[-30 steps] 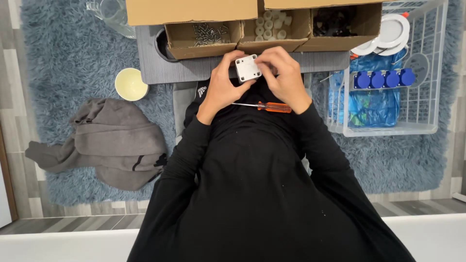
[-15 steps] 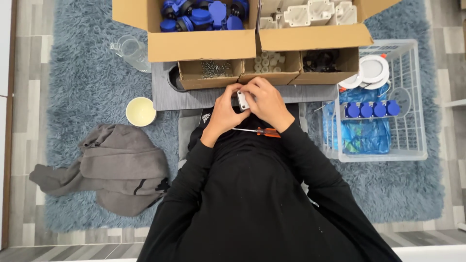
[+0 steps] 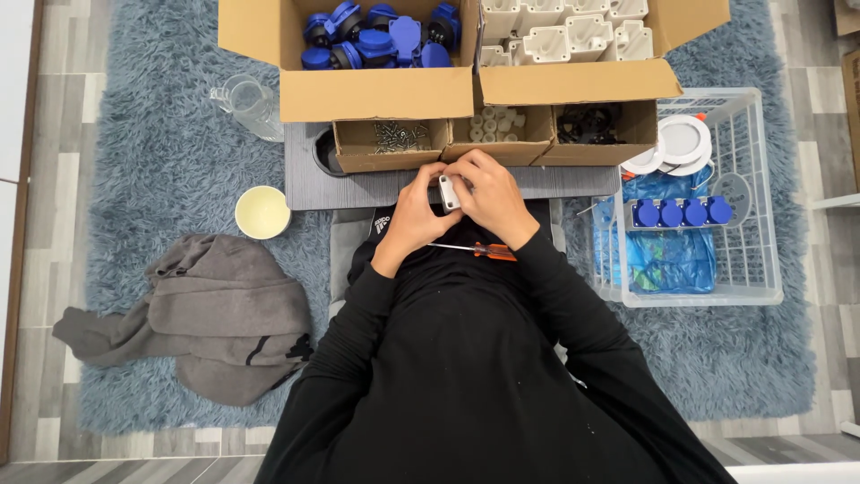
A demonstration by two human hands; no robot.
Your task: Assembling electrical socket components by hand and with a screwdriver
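Note:
A small white plastic housing [image 3: 449, 192] sits between both hands, in front of the low grey board [image 3: 358, 186]. My left hand [image 3: 418, 213] grips it from the left and my right hand [image 3: 489, 195] covers it from the right; most of the part is hidden by fingers. An orange-handled screwdriver [image 3: 475, 251] lies across my lap, just below the hands, touching neither. Small open cardboard boxes lie just beyond the hands: one with screws [image 3: 394, 137], one with small white pieces [image 3: 495, 123], one with black parts [image 3: 589, 124].
Two large cardboard boxes at the back hold blue caps [image 3: 376, 36] and white housings [image 3: 560, 36]. A white wire basket [image 3: 761, 224] at right holds blue parts, a blue bag and white discs. A cream cup [image 3: 262, 211], a glass jug [image 3: 246, 103] and a grey garment [image 3: 210, 314] lie left on the blue rug.
The view has tilted, so the large boxes at the back now show fully. The white housing has been turned in my hands and is now more covered by my fingers.

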